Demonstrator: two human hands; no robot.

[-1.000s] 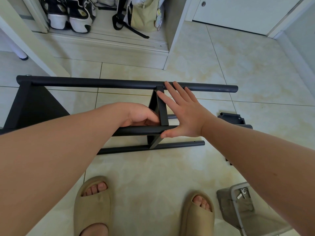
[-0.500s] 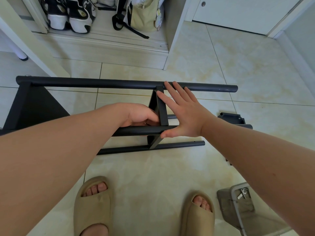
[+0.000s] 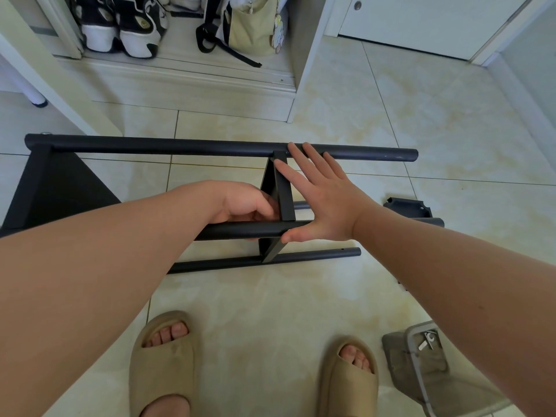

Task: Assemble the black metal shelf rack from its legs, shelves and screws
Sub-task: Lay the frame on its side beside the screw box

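Rack point(image 3: 180, 147) lies on its side on the tile floor across mid-frame, its legs running left to right. One shelf point(image 3: 285, 194) stands edge-on at centre, between the far leg point(image 3: 376, 154) and the near leg point(image 3: 240, 230). Another shelf sits at the left edge. The right hand point(image 3: 328, 203) is flat, with straight fingers pressed on the centre shelf's right face and the thumb on the near leg. The left hand point(image 3: 243, 203) has its fingers curled against that shelf's left face; whether they grasp anything cannot be told. A black part point(image 3: 406, 207) lies at right, and a grey bin point(image 3: 400, 356) at lower right.
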